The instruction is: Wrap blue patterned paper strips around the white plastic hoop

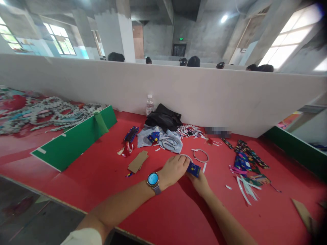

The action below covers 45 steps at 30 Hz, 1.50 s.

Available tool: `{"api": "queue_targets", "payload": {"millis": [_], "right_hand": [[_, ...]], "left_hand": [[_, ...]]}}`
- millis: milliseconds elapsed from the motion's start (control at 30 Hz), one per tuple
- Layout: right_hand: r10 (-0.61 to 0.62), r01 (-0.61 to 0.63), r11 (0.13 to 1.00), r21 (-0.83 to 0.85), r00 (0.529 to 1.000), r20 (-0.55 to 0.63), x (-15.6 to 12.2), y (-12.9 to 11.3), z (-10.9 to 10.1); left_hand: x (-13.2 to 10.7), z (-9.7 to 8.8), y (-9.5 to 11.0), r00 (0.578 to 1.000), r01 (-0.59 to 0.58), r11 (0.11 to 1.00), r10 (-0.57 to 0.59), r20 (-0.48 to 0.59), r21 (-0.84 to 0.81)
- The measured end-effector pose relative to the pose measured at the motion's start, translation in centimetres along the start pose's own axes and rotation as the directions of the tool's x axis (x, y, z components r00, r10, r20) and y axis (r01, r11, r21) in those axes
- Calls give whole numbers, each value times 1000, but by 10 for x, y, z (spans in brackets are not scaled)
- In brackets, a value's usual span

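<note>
My left hand (175, 169), with a watch (153, 179) on its wrist, is closed at the left end of a small blue printed fabric piece (193, 169). From below and the right, my right hand (200, 183) grips the same fabric, its fingers partly hidden behind it. Part of a thin pale band shows just above my left fingers; whether it joins the fabric I cannot tell. Just beyond my hands, a pale hoop (201, 156) lies on the red table (158, 211), beside a white strip (204, 167).
Brown cardboard pieces (138, 162) lie to the left. Behind them are a grey bag (143, 136), black cloth (163, 117) and a bottle (150, 105). Patterned fabric strips (251, 153) are at right. A green divider (76, 139) and a white partition (204, 98) bound the table.
</note>
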State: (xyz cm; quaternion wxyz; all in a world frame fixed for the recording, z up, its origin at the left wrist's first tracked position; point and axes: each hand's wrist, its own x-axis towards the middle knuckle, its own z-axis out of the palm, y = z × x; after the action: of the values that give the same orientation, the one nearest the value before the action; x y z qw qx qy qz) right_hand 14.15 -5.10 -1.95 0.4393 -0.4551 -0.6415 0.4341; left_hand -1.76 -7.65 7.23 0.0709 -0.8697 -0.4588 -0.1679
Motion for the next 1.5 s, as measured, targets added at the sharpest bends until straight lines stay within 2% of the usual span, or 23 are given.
{"api": "queue_targets", "payload": {"millis": [67,100,133,167,233,267,333,400,467,567,667,967,1500], "right_hand": [[-37,38,999,-11,999,29,-1,-6,1],[-62,62,998,-10,997,41,-2,-11,2],[-89,90,996,-5,995,47,-3,-17,2],[-117,117,993,0,992,41,-4,-22,3],[-151,151,988,-24,988,-18,-7,-32,4],[-155,152,987,-50,986,-59,-8,-36,4],[-153,138,983,-123,981,-121,-9,-42,4],[-162,133,970,-201,978,-131,-10,-44,3],[-196,160,948,-276,975,-107,-10,-47,3],[-241,207,909,-361,969,-52,-9,-51,2],[-252,228,876,-426,968,0,-8,-54,1],[-245,249,834,-493,967,73,-9,-53,1],[-227,260,798,-544,965,128,-8,-53,-1]], "left_hand": [[-2,8,-6,995,99,967,-102,1,-234],[-4,13,-10,989,138,914,-149,-1,-383],[-6,18,-13,981,166,820,-194,7,-547],[-8,24,-17,971,192,682,-235,37,-706],[-13,35,-22,953,231,312,-264,149,-922],[-15,41,-24,941,244,142,-272,199,-959],[-19,49,-26,918,255,-99,-287,273,-962],[-21,55,-25,896,267,-233,-298,330,-935],[-23,56,-24,873,291,-300,-305,381,-908],[-23,53,-22,853,320,-340,-303,425,-884],[-22,50,-22,861,315,-349,-286,421,-882],[-24,56,-25,887,299,-235,-289,360,-925],[-26,56,-25,911,298,-192,-235,338,-935]]}}
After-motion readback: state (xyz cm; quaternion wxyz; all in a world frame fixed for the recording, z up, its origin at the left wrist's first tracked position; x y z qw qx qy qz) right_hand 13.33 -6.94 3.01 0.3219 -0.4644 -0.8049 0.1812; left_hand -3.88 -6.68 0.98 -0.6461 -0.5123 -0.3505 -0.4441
